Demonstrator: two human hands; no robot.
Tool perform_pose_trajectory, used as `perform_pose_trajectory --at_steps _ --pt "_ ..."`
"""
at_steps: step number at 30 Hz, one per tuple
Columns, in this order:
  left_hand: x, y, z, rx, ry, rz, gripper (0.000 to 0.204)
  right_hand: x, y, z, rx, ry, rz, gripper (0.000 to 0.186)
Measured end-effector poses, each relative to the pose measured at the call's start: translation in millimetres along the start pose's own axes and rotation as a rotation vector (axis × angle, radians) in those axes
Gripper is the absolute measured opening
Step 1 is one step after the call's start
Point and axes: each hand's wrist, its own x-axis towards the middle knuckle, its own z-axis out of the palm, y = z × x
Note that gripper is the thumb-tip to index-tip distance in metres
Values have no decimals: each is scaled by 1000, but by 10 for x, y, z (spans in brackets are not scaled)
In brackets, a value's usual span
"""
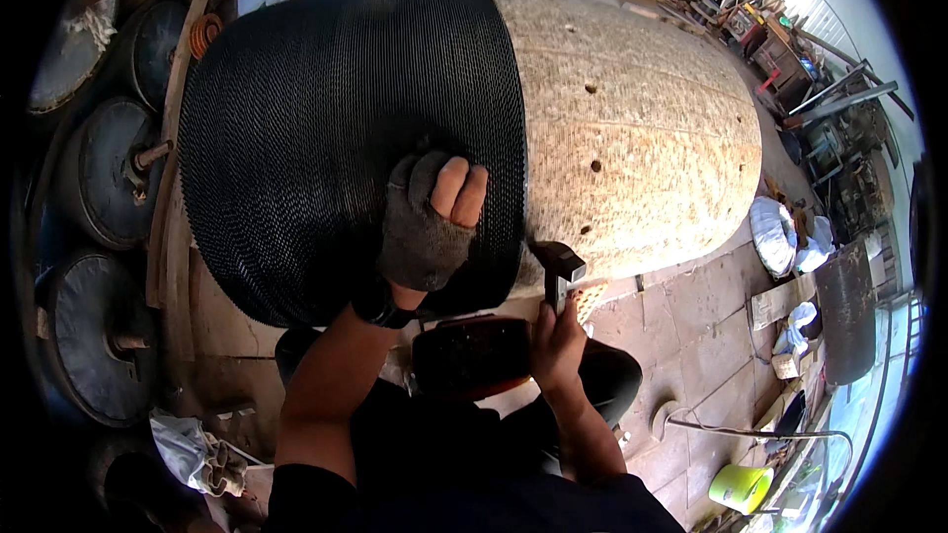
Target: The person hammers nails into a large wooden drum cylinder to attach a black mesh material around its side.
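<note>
A large wooden drum (657, 138) with several dark holes lies across in front of me. Its left part is covered by closely ridged black winding (326, 109), which looks like toothed wire. On the winding, near its right edge, rests my left hand (432, 222) in a dark glove with two bare fingertips showing. The fingers are curled closed, and whatever they may hold is hidden. My bare right hand (559, 347) grips a hammer (561, 265) just below its head. The hammer head is held up beside the drum's near side, close to the winding's edge.
Between my knees is a dark box-like object (472, 355). Round drums (104, 336) with short shafts line the left side behind a wooden beam (178, 158). A lime-green bucket (741, 487), a metal stand (671, 421) and a white bundle (773, 235) are at right.
</note>
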Motion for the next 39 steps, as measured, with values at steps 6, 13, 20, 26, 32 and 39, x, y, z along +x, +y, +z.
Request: perform_pose_trajectory --at_steps 6,13,20,26,32,39 --pt "38 -16 66 42 15 13 32 -153 140 -18 110 146 -278 17" --pt "52 -21 52 89 -18 32 38 -232 123 -79 292 142 -278 27" --pt "3 -26 86 142 -5 46 42 -243 303 -28 63 24 -71 18" --pt "55 49 88 229 -24 42 37 -483 500 -85 181 12 -43 23" --pt "-702 953 -80 -348 -112 -53 38 -571 584 -58 225 -15 39 27" --pt "-983 1266 27 -364 -223 -175 49 -608 588 -105 229 -34 19 25"
